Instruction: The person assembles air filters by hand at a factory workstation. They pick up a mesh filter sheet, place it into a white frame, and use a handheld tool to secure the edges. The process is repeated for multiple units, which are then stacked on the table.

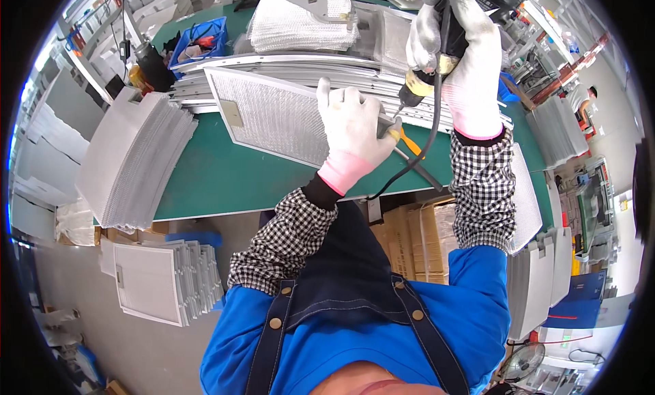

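Observation:
My left hand (351, 125), in a white glove with a pink cuff, grips the right end of a framed metal mesh panel (273, 115). The panel slants across the green table and has a small beige tab near its left edge. In my right hand (474, 67), gloved the same way, is a yellow and black electric screwdriver (417, 88). Its tip points down and left, close to my left thumb. A black cord (434, 125) runs down past it. On the table beside my left hand lie an orange-handled tool (411, 144) and a dark-handled tool (426, 175).
Long white frame strips (286, 64) lie behind the panel, with a stack of mesh sheets (300, 23) beyond. A blue bin (201, 40) stands at the back left. Stacked panels (133, 163) stand at the table's left end. Cardboard boxes (413, 241) sit under the table edge.

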`<state>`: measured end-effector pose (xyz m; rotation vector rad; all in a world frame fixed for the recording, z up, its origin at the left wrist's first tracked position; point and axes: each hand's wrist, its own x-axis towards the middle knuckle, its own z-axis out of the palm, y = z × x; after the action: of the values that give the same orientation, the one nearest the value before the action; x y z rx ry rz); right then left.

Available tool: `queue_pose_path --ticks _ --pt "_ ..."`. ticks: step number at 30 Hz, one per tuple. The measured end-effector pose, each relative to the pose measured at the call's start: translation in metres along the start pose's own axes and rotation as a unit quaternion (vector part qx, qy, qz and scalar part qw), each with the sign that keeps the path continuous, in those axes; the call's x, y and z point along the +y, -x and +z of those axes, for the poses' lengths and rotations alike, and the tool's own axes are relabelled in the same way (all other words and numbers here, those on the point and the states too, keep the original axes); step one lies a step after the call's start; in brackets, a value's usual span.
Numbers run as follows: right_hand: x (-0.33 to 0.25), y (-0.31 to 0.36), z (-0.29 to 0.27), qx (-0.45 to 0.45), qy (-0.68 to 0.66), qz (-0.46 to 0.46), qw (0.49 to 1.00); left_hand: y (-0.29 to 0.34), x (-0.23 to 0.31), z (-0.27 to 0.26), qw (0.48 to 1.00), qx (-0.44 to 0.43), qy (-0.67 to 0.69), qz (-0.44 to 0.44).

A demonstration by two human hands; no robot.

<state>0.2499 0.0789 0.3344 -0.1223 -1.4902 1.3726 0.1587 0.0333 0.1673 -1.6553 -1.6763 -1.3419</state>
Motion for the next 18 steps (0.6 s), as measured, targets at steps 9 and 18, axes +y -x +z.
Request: queue_pose_path --ticks 9,18 --pt "0.01 -0.003 0.002 -0.012 0.001 0.075 0.997 0.002 -0.003 0.004 0.997 0.044 0.064 0.018" --pt "0.01 0.0 -0.001 -0.103 -0.041 0.116 0.987 0.001 -0.003 0.002 0.998 0.029 0.052 0.021"
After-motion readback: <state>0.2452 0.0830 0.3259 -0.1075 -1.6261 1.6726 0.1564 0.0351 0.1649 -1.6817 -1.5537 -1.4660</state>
